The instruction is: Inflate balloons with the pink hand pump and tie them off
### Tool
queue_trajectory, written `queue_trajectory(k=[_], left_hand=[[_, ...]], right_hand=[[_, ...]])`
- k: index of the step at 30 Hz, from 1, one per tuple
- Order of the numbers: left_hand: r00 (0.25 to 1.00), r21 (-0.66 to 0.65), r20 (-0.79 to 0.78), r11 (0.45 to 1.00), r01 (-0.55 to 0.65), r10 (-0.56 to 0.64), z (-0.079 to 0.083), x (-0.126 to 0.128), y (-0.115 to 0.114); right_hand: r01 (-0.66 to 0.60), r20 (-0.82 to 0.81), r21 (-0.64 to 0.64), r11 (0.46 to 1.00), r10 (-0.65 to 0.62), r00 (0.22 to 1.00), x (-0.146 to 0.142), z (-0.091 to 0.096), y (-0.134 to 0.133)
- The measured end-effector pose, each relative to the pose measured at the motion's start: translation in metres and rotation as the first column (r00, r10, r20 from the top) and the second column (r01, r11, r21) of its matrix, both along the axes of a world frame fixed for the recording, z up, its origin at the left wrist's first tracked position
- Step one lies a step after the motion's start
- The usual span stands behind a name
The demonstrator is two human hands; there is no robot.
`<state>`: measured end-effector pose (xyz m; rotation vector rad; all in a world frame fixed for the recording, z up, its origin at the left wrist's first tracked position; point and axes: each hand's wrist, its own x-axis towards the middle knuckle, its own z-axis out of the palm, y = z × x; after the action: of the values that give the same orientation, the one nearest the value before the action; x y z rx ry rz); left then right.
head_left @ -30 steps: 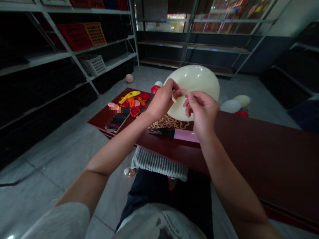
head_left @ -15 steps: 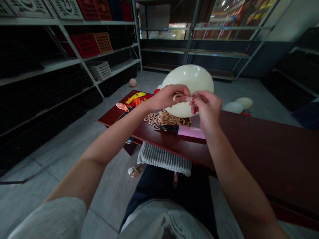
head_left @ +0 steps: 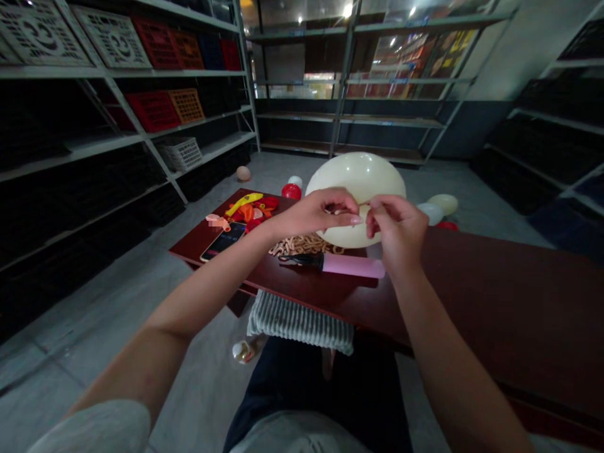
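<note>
A large inflated cream balloon (head_left: 356,176) is just beyond my hands, above the dark red table (head_left: 472,270). My left hand (head_left: 328,211) is closed in a pinch at the balloon's near side. Facing it, my right hand (head_left: 399,223) pinches with thumb and forefinger. A thin pale strip, apparently the balloon's neck, runs between the fingertips; its exact shape is too small to make out. Below lie a heap of beige twisted balloons or cords (head_left: 302,244) and a pink hand pump (head_left: 352,265) with a black nozzle end.
Deflated coloured balloons (head_left: 252,211) and a phone (head_left: 224,242) lie at the table's left end. Inflated balloons, including a red one (head_left: 291,190) and a cream one (head_left: 443,204), rest on the floor beyond. A grey ribbed cushion (head_left: 299,322) touches the table's front edge. Shelves with crates (head_left: 153,110) stand left.
The view has tilted upward, so the table and hands appear lower. A beige loop seen at my left fingers no longer shows. Both hands stay close together at the balloon.
</note>
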<state>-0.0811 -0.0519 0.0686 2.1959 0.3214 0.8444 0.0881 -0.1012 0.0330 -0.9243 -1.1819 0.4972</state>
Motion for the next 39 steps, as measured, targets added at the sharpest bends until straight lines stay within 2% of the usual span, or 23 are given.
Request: queue_trajectory(k=[5,9,13,18,25,28,31,34,36,39], left_hand=[[0.988,0.174,0.143,0.982,-0.077,0.052,-0.016,0.015,-0.01],[0.977,0.261,0.214,0.965,-0.037,-0.021,-0.024,0.022,-0.019],[0.969,0.295,0.235,0.956,0.005,-0.077,-0.023,0.025,-0.028],[0.978,0.29,0.178,0.955,0.056,-0.112,-0.02,0.028,-0.036],[0.977,0.297,0.16,0.951,0.085,-0.137,-0.016,0.032,-0.038],[0.983,0.271,0.168,0.962,0.026,-0.074,-0.018,0.03,-0.038],[0.965,0.229,0.251,0.964,-0.135,0.076,-0.025,0.03,-0.038],[0.915,0.155,0.348,0.949,-0.273,0.206,-0.032,0.033,-0.037],[0.889,0.109,0.396,0.95,-0.292,0.228,-0.035,0.036,-0.037],[0.89,0.115,0.436,0.973,-0.202,0.133,-0.035,0.039,-0.037]], right_hand=[[0.031,0.054,-0.04,0.999,-0.029,0.998,0.01,-0.001,-0.01],[0.034,0.046,-0.093,0.995,-0.03,0.999,0.016,-0.002,-0.014],[0.031,-0.022,-0.119,0.992,-0.034,0.999,0.017,-0.001,-0.017],[0.026,-0.094,-0.1,0.995,-0.036,0.995,0.018,-0.002,-0.018],[0.099,-0.14,-0.105,0.99,-0.113,0.984,0.016,-0.004,-0.018],[0.059,-0.115,-0.085,0.995,-0.069,0.991,0.017,0.003,-0.023],[0.041,-0.052,-0.072,0.997,-0.044,0.998,0.017,0.009,-0.03],[0.05,0.0,-0.07,0.996,-0.05,0.999,0.015,0.011,-0.036],[0.05,0.011,-0.073,0.996,-0.049,0.999,0.015,0.011,-0.037],[0.058,-0.011,-0.098,0.994,-0.059,0.998,0.017,0.008,-0.033]])
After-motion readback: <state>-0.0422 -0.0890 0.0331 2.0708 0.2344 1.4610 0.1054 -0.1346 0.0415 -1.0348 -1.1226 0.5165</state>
